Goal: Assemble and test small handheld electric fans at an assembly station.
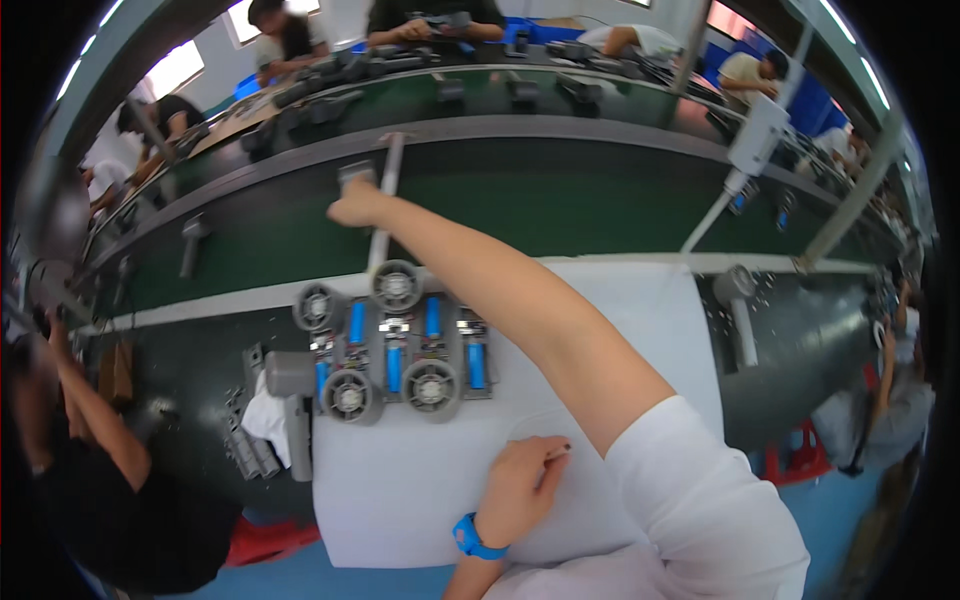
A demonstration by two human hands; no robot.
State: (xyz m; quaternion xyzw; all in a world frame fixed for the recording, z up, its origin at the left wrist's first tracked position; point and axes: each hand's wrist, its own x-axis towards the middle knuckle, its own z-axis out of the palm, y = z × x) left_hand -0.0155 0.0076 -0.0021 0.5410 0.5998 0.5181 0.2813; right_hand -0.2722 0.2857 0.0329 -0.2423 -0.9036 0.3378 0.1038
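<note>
On the far green conveyor belt [560, 195], a grey part [355, 171], long axis unclear, lies just beyond my right hand [358, 206], my left hand [516, 486] well nearer; whether either hand's fingers are clamped, I cannot tell.

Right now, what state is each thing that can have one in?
Left hand: half-curled, grip unclear
Right hand: at a gray part over the green belt, grip unclear
Blue wristband: worn
Gray housings: open, blue cylinders exposed
White cloth or bag: crumpled
White sheet: spread out
Green belt: running or stopped, cannot tell
</note>
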